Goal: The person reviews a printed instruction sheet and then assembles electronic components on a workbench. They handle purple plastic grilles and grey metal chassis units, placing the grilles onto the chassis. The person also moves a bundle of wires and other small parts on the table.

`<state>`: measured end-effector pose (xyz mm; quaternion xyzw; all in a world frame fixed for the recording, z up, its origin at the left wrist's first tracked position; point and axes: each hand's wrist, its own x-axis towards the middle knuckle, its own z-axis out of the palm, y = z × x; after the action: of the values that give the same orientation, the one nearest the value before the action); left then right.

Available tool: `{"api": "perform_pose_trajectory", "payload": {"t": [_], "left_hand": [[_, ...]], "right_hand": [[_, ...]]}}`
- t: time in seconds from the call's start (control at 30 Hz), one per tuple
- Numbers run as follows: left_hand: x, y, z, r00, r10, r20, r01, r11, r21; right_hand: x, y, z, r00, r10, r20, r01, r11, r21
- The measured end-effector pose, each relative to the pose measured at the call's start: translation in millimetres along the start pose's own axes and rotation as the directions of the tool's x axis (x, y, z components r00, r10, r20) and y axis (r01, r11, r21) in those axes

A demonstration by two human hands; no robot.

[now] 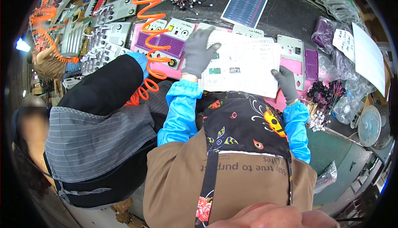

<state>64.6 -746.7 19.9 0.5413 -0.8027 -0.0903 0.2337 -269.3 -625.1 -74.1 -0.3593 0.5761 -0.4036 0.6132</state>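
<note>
Your left hand [198, 54], in a gray glove, lies over the left side of the pile of papers [248, 68], with its fingers pointing far and its thumb spread out to the right. It is open and not wrapped around anything. Your right hand [286, 82], in a gray glove too, is at the right edge of the pile. Its thumb tip touches that edge and its other fingers are bent, but I cannot tell if they squeeze the papers. So the pile is between your two hands, right in front of you, and its near edge comes close to your flowery black apron [244, 122]. Under and around the pile you have a pink sheet [290, 65]. Just left of your left hand is a purple grille [176, 47], with a curly orange hose [159, 47] in front of it. Right of the pile stands a gray panel [297, 47], and next to it is another purple piece [311, 64]. A bunch of dark wires [321, 91] is near your right hand, on its right. On the far side, a blue printed sheet [245, 6] lies on the dark table [288, 18].
</note>
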Motion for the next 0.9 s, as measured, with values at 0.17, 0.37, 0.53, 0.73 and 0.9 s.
{"api": "perform_pose_trajectory", "payload": {"t": [0.17, 0.37, 0.53, 0.73, 0.9], "left_hand": [[-29, -20, 12, 0.982, -0.191, 0.002, 0.19, 0.98, -0.052], [-14, 12, 22, 0.989, 0.004, 0.146, 0.007, 0.997, -0.073], [27, 31, 52, 0.966, 0.1, 0.24, -0.062, 0.985, -0.163], [53, 45, 68, 0.849, 0.206, 0.486, -0.07, 0.956, -0.284], [50, 58, 54, 0.73, 0.294, 0.617, 0.005, 0.901, -0.435]], "right_hand": [[-2, 9, 0, 1.0, 0.006, -0.021, -0.006, 1.0, -0.018], [-16, -13, 13, 0.999, -0.038, 0.02, 0.038, 0.999, 0.017], [-21, -26, 17, 0.997, -0.063, 0.053, 0.065, 0.998, -0.028], [-26, -18, 14, 0.987, -0.138, 0.088, 0.135, 0.99, 0.037], [-21, -30, 21, 0.998, -0.025, 0.054, 0.028, 0.998, -0.056]]}}
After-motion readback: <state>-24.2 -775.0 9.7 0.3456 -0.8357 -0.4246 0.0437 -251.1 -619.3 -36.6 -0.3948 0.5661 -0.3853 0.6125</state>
